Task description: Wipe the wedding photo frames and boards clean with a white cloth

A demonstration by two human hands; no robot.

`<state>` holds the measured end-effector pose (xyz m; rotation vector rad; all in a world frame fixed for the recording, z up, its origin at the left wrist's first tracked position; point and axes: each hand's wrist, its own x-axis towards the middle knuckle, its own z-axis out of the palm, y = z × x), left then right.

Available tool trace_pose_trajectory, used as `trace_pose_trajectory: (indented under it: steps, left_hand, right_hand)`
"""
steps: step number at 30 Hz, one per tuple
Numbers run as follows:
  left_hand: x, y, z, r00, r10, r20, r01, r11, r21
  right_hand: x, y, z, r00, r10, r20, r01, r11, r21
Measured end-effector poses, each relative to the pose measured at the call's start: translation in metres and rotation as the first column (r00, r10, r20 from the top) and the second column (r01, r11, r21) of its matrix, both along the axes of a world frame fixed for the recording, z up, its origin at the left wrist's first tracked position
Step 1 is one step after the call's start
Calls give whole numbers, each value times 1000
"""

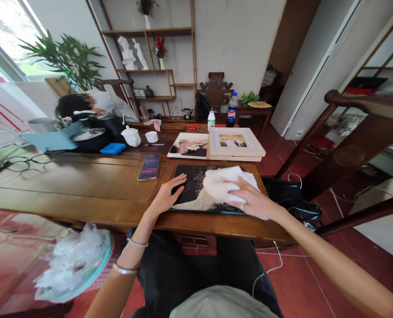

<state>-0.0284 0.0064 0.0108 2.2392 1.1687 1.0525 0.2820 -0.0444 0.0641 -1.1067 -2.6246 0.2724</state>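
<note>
A dark photo print [193,183] lies flat on the wooden table [93,181] right in front of me. My left hand [168,194] rests on its left edge, fingers spread flat, holding it down. My right hand [251,201] presses a crumpled white cloth [221,183] onto the right part of the print, fingers curled over the cloth.
Behind the print lie another photo [190,145] and a white picture frame [234,142]. A phone [149,166] lies to the left. Teapot [131,136], pots, glue bottle [211,119], scissors [193,127] and cola bottle [231,110] stand further back. A bin with plastic [73,265] sits lower left; a wooden chair [355,145] stands right.
</note>
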Motion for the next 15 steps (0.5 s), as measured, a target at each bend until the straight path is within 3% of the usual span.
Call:
trace_pose_trajectory:
  steps: [4, 7, 10, 15]
  left_hand:
    - [0, 0, 1, 1000, -5, 8, 5, 1000, -4]
    - [0, -1, 1, 1000, -3, 10, 3, 1000, -3]
    - [0, -1, 1, 1000, -3, 4, 3, 1000, -2]
    - [0, 0, -1, 1000, -4, -2, 4, 1000, 16]
  right_hand:
    - [3, 60, -11, 991, -132, 25, 129, 987, 100]
    - [2, 77, -16, 982, -186, 39, 180, 974, 135]
    - [0, 61, -18, 979, -193, 71, 181, 971, 155]
    - [-7, -14, -10, 994, -72, 88, 63, 993, 105]
